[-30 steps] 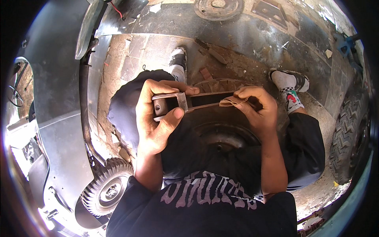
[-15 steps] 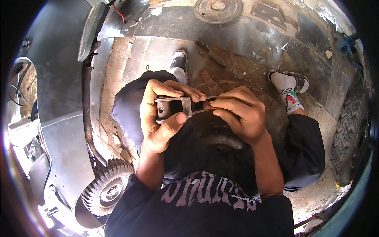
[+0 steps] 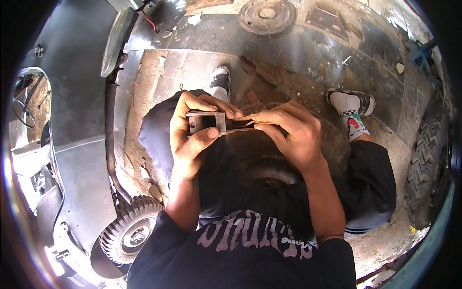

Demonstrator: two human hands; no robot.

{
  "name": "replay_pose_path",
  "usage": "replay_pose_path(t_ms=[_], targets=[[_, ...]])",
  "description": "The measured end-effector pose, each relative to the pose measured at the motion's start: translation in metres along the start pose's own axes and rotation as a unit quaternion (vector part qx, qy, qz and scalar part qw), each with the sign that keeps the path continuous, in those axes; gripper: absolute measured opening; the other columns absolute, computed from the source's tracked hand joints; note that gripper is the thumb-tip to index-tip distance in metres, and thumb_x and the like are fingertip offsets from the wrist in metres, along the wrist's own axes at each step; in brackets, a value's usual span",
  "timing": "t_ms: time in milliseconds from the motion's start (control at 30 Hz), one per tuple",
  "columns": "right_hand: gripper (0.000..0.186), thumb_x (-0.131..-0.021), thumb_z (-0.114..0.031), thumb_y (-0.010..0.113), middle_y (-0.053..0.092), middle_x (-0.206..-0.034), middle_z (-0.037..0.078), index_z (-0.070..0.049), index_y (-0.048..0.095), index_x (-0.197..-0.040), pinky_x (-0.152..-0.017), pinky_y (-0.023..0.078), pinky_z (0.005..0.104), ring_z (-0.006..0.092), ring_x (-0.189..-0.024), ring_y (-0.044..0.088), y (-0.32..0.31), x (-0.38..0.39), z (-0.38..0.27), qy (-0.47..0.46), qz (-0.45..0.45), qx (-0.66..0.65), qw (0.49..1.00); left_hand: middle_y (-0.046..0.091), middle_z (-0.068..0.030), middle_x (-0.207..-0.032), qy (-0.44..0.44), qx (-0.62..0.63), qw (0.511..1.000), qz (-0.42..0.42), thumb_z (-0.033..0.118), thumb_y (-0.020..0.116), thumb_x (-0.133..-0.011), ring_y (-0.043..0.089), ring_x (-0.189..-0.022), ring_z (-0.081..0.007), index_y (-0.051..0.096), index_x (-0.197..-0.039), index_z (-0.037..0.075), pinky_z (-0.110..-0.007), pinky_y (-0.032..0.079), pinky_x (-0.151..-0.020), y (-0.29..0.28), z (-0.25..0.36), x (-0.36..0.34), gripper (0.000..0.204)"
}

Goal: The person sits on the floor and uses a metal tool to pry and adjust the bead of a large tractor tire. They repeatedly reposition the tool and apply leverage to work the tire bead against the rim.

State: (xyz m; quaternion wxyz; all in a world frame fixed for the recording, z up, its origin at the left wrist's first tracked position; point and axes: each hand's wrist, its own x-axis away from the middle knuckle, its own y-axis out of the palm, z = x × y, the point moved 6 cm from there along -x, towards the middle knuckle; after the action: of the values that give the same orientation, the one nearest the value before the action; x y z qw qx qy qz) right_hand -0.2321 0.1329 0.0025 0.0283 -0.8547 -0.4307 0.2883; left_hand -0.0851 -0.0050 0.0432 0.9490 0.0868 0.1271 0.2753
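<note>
While the left hand [image 3: 192, 137] grips a metal bracket [image 3: 206, 122], the right hand [image 3: 291, 135] pinches a thin strip [image 3: 240, 130] against it.

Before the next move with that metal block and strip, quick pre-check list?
1. Left hand grips the metal block, thumb across its face: ok.
2. Right hand pinches the thin strip: ok.
3. Strip reaches the block's edge: ok.
4. Strip seated inside the block: cannot tell, fingers cover it.
5. Work held above the tyre between the knees: ok.
6. Block's hole unobstructed: cannot tell.
</note>
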Motion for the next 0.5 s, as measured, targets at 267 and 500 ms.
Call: replay_pose_path(t_ms=[267,500], targets=[[0.04,-0.084,0.008,0.068,0.079,-0.109,0.014,-0.009,0.08,-0.119,-0.089,0.061,0.0425,0.033,-0.096,0.076,0.009,0.006,0.0,-0.048,-0.021,-0.032,0.998,0.068,-0.025,-0.104,-0.017,0.016,0.999,0.043,0.006,0.066,-0.083,0.07,-0.107,-0.0393,0.054,-0.111,0.001,-0.054,0.055,-0.101,-0.009,-0.001,0.001,0.031],[0.022,-0.092,0.004,0.068,0.077,-0.104,0.013,-0.005,0.076,-0.11,-0.087,0.059,0.0465,0.0349,-0.096,0.072,0.016,0.001,-0.005,0.011,-0.017,-0.066,0.998,0.066,-0.0236,-0.099,-0.043,0.012,0.995,0.092,0.013,0.065,-0.076,0.066,-0.103,-0.04,0.057,-0.106,0.002,-0.056,0.05,-0.103,-0.015,-0.003,-0.001,0.033]])
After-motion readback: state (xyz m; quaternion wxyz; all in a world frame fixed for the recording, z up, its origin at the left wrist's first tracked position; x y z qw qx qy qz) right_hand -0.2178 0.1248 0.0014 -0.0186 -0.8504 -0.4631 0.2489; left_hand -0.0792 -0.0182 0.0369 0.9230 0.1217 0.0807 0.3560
